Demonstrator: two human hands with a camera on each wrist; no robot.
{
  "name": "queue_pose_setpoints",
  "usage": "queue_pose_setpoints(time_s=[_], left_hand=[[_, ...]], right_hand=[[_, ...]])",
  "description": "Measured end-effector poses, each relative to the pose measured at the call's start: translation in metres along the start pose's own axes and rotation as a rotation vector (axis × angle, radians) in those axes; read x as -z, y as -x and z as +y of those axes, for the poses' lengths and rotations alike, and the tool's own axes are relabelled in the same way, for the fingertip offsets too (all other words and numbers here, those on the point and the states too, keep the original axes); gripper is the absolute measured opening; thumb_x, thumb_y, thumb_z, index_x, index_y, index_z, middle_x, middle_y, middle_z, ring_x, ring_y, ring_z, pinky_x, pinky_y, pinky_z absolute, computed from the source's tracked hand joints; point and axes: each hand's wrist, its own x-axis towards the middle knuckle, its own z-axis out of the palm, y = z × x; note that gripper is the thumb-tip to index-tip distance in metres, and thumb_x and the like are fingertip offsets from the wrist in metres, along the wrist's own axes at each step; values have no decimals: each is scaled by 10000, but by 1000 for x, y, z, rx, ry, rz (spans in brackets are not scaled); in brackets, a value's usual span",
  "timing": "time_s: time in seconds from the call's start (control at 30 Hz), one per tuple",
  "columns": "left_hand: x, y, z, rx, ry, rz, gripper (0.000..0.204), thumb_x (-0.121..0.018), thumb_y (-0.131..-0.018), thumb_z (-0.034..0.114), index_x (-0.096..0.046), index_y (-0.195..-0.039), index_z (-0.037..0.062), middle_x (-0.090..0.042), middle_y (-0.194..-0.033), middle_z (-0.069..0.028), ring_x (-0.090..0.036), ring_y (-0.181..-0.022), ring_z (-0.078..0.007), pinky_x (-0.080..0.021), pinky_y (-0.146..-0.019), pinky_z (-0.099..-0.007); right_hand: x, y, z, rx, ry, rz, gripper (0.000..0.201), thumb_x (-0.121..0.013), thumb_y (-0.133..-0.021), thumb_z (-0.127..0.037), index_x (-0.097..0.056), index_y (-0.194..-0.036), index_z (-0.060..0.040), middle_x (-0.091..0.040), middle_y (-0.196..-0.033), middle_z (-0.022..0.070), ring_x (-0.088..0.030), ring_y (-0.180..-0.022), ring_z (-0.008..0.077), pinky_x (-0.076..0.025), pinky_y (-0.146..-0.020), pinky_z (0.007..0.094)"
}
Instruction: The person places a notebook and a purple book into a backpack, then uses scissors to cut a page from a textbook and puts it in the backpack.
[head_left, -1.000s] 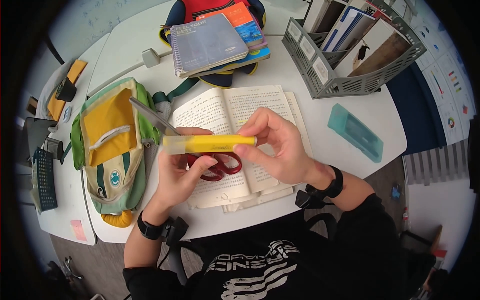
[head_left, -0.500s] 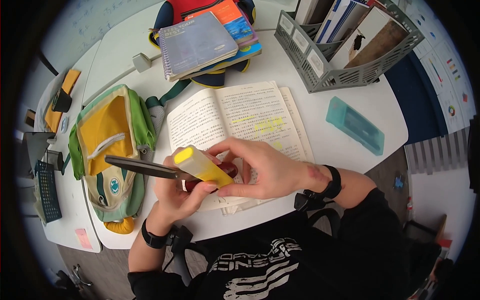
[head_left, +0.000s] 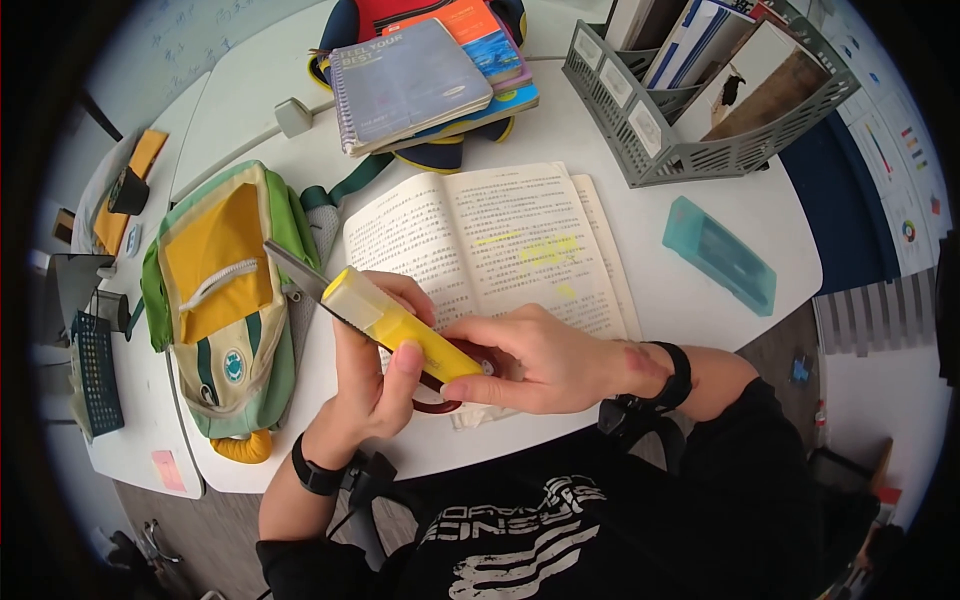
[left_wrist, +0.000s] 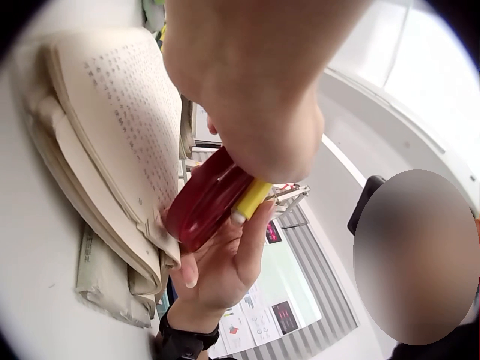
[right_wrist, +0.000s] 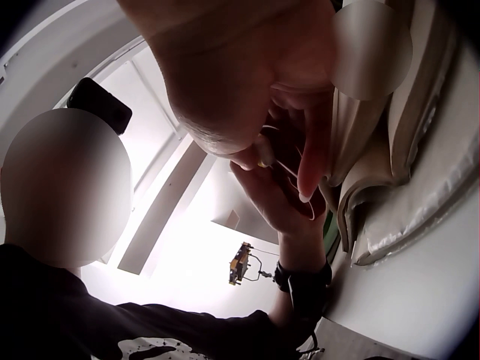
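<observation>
In the head view my left hand [head_left: 368,385] grips a pair of scissors, their grey blades [head_left: 295,268] pointing up and left. The red handles [left_wrist: 206,199] show best in the left wrist view. A yellow highlighter [head_left: 412,338] lies slantwise over the scissors, its clear-capped end up and left, with my left thumb against its barrel. My right hand [head_left: 550,360] pinches its lower right end between thumb and fingers. Both hands are above the near part of an open book [head_left: 510,205], whose right page carries yellow marks.
To the left lies a green and yellow backpack [head_left: 225,300]. A teal pencil case [head_left: 718,258] is on the right, below a grey file rack [head_left: 700,165] holding folders. Notebooks [head_left: 410,85] are stacked at the back, on a red and navy bag.
The highlighter has turned from level to slanting, its capped end now up and left. Both hands came down toward the book's near edge. The scissor blades swung flatter, then back up.
</observation>
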Motion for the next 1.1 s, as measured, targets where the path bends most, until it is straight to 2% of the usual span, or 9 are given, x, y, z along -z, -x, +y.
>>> queue_pose_setpoints(time_s=[0.2,0.27,0.37,0.67,0.8,0.87,0.9,0.93,1.1], left_hand=[[0,-1,3,60,116,-17,394,-539,-990,234,-400,-1261,-15,-542,-1097,-157,-562,-924,-195,-462,-795,-311],[0,0,3,56,140,-18,440,-561,-984,244,-384,-1302,-4,-561,-1102,-163,-571,-938,-199,-452,-785,-304],[-4,1,0,20,162,39,479,-578,-977,244,-361,-1329,2,-570,-1097,-163,-571,-939,-196,-442,-790,-309],[-2,-2,4,102,138,-10,504,-593,-960,211,-353,-1347,-5,-583,-1086,-158,-564,-930,-194,-444,-832,-326],[14,-9,5,123,105,-84,506,-656,-932,197,-431,-1329,-23,-617,-1119,-174,-607,-950,-232,-471,-846,-356],[30,-23,18,91,-301,-282,468,-736,-881,191,-555,-1255,-25,-656,-1131,-179,-655,-982,-286,-495,-862,-376],[35,-27,32,198,-423,-274,399,-780,-834,169,-647,-1166,-5,-692,-1106,-155,-671,-1027,-313,-501,-884,-376],[41,-26,37,195,-586,-242,326,-775,-835,139,-671,-1113,6,-704,-1005,-126,-672,-950,-297,-501,-851,-358],[85,-13,68,362,-814,-67,202,-689,-909,99,-664,-1080,-7,-694,-938,-112,-649,-882,-249,-485,-789,-326]], right_hand=[[-1,0,8,0,-94,18,437,-696,-945,-208,-559,-1256,66,-672,-824,91,-602,-677,109,-479,-616,272],[-6,2,12,10,-368,46,441,-733,-916,-151,-537,-1264,36,-662,-995,64,-609,-849,78,-493,-693,222],[0,1,8,106,-297,45,434,-716,-934,-136,-520,-1271,54,-665,-1031,58,-577,-864,56,-501,-709,230],[1,1,6,-28,-349,86,411,-764,-903,-197,-561,-1194,11,-656,-937,30,-578,-817,39,-475,-712,200],[4,2,9,32,-261,113,403,-751,-913,-193,-563,-1203,14,-647,-885,6,-545,-770,24,-445,-669,191],[5,1,12,73,-226,148,395,-734,-925,-192,-562,-1212,18,-642,-870,1,-529,-759,20,-427,-651,192],[5,1,14,94,-227,155,389,-718,-934,-180,-555,-1231,13,-636,-868,-4,-516,-751,18,-419,-648,190],[2,0,17,96,-227,161,389,-718,-934,-180,-555,-1231,13,-636,-868,-4,-516,-751,18,-419,-648,190],[3,1,10,70,-344,143,376,-703,-944,-169,-531,-1223,17,-656,-919,15,-556,-801,31,-453,-680,198]])
